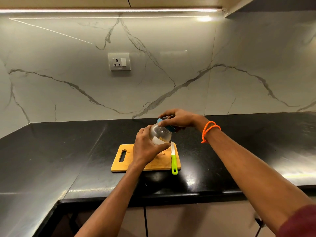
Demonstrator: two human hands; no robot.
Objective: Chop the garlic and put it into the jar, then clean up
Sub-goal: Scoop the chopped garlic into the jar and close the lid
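A round clear glass jar [159, 134] is held tilted in the air above the wooden cutting board [159, 164]. My left hand [147, 147] grips the jar's body from below. My right hand [176, 119] grips its blue lid [168, 127] at the jar's mouth. Small pale and yellowish bits show inside the jar. A knife with a white blade and green handle [174, 164] lies along the board's right edge, handle towards me. A few small scraps lie on the board near my left hand.
The board sits on a black stone counter [68, 151] that turns a corner at the left. A marble-patterned wall with a socket [119, 62] stands behind. The counter's front edge runs just below the board, with cabinets beneath.
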